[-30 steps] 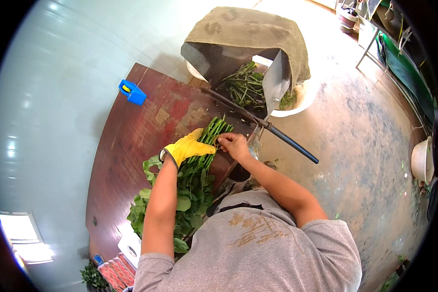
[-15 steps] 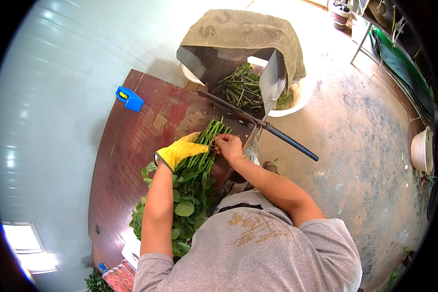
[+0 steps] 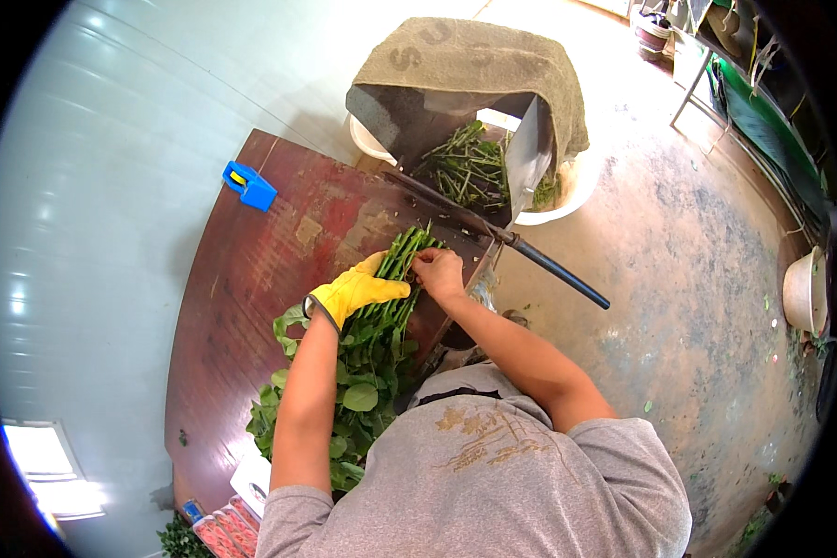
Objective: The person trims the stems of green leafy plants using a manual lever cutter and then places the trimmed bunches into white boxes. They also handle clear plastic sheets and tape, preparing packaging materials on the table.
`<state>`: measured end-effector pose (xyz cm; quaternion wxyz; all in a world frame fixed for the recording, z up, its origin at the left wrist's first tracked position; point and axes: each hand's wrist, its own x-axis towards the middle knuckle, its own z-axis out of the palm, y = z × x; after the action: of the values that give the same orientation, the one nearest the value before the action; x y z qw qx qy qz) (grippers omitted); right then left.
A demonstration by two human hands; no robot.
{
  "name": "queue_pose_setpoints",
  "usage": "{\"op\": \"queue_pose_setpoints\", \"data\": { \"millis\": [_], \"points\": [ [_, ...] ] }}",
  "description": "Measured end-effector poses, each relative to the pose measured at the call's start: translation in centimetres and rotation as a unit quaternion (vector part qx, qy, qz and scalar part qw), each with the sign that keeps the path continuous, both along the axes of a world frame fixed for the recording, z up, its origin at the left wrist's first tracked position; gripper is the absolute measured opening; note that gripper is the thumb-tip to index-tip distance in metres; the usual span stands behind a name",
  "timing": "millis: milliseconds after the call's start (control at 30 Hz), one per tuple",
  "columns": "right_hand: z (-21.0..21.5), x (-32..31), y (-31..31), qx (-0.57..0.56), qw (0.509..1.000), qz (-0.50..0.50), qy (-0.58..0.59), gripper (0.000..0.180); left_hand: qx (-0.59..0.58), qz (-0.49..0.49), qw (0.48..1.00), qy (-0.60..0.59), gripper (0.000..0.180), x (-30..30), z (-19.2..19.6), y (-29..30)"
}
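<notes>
A bunch of long green stems [image 3: 399, 253] lies over the tabletop, cut ends pointing away from me and broad green leaves [image 3: 361, 396] trailing toward me. My left hand [image 3: 358, 290], in a yellow glove, is closed around the stems from the left, its thumb across them. Bare and pinched, my right hand [image 3: 439, 272] touches the right side of the bunch just below the cut ends. Whatever its fingertips hold is hidden or too small to make out. Beyond the bunch, a long blade with a black handle [image 3: 563, 276] is mounted at the table's edge.
The dark red wooden table [image 3: 242, 307] carries a blue tape dispenser [image 3: 249, 186] at its far left. Past the blade, a brown sackcloth [image 3: 474, 65] drapes over a white tub [image 3: 577, 191] containing cut stems [image 3: 465, 167]. Boxes of red items [image 3: 230, 530] sit lower left.
My gloved left hand has shifted slightly right, its thumb reaching farther across the stems. My right hand stays at the bunch's right side, with its fingers in a slightly different position.
</notes>
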<state>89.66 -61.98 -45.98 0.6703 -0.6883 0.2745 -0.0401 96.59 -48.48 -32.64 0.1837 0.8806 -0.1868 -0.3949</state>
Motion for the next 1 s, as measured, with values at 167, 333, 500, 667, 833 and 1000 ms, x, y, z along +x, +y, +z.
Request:
{"op": "queue_pose_setpoints", "data": {
  "millis": [167, 333, 500, 667, 833, 1000],
  "points": [
    [-0.1, -0.6, -0.9, 0.104, 0.995, 0.007, 0.003, 0.017, 0.026, 0.047, 0.997, -0.055, 0.095, -1.5, -1.0, -0.4],
    [0.0, -1.5, -2.5, 0.215, 0.975, -0.042, -0.026, 0.017, 0.025, 0.045, 0.993, -0.103, 0.095, -2.7, -1.5, -0.3],
    [0.5, -4.8, -3.8, 0.293, 0.955, -0.053, 0.011, 0.016, 0.0, 0.016, 0.99, -0.142, 0.091, -3.1, -1.9, 0.0],
    [0.6, -5.3, -1.7, 0.331, 0.94, -0.028, 0.072, 0.017, -0.018, -0.007, 0.982, -0.186, 0.089, -3.4, -3.5, 0.6],
    [0.6, -3.8, -1.8, 0.322, 0.942, 0.02, 0.089, 0.016, -0.046, -0.038, 0.966, -0.25, 0.085, -4.0, -4.3, 1.0],
    [0.6, -3.1, -3.0, 0.336, 0.935, 0.065, 0.095, 0.014, -0.009, -0.043, 0.966, -0.255, 0.082, -4.4, -4.4, 0.5]
  ]
}}
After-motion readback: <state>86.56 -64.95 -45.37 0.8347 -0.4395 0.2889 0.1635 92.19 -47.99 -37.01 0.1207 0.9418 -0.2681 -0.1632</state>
